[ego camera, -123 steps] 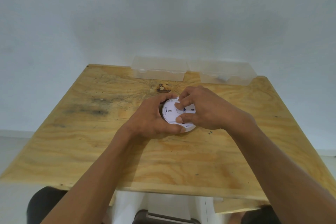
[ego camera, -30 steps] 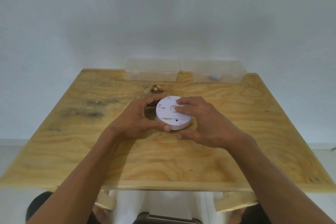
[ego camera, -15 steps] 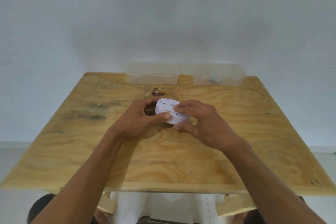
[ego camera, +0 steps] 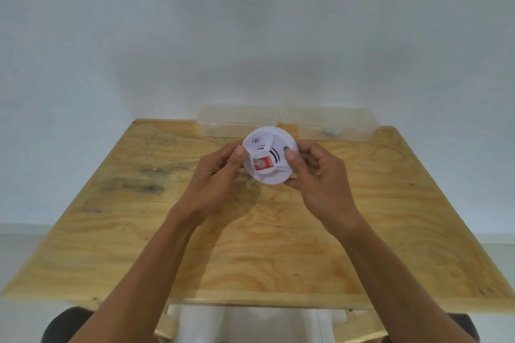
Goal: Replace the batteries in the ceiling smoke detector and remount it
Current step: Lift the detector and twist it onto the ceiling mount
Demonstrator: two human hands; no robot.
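1. The smoke detector [ego camera: 269, 157] is a round disc of smooth white plastic, held up off the table and tilted so one flat face looks at the camera. That face has short dark curved slots and raised wedge-shaped ribs.
2. A red, rectangular battery [ego camera: 263, 165] with a glossy label sits in an open recess near the middle of the disc.
3. The left hand [ego camera: 220, 175] grips the disc's left edge, thumb on the near face and curled fingers behind it.
4. The right hand [ego camera: 317, 175] grips the right edge the same way, thumb pressed on the face, fingers wrapped behind.
5. The table [ego camera: 278, 245] below is bare plywood, yellowish with swirling grain and dark smudges on its left part.
6. Two clear plastic boxes [ego camera: 238, 120] stand side by side at the far edge against a plain pale wall [ego camera: 250, 22]; the right box [ego camera: 331, 124] holds a small grey item too blurred to tell.
7. The disc covers part of the left box's front, and both forearms cross the near half of the table.
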